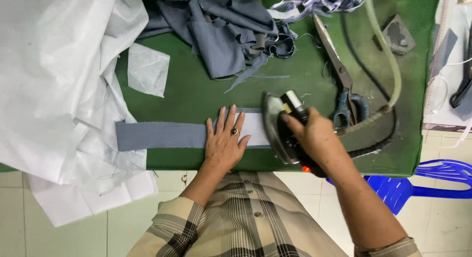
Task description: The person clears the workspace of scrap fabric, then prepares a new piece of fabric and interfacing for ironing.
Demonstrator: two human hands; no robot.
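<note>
A long grey fabric strip (160, 134) lies along the front of the green table (196, 92). A white lining piece (256, 128) covers its right part. My left hand (224, 140) rests flat on the strip and lining, fingers spread, a ring on one finger. Just to its right, my right hand (313, 134) grips the handle of a steam iron (277, 127), which stands tilted on the strip's right end. A pale hose (388, 48) and a dark cord run from the iron toward the back right.
A heap of white lining cloth (54, 85) fills the left side. Grey fabric pieces (221, 31) lie at the back, with a small white patch (147, 69) nearby. Large scissors (339, 75) lie right of the iron. A blue plastic chair (418, 185) stands at the lower right.
</note>
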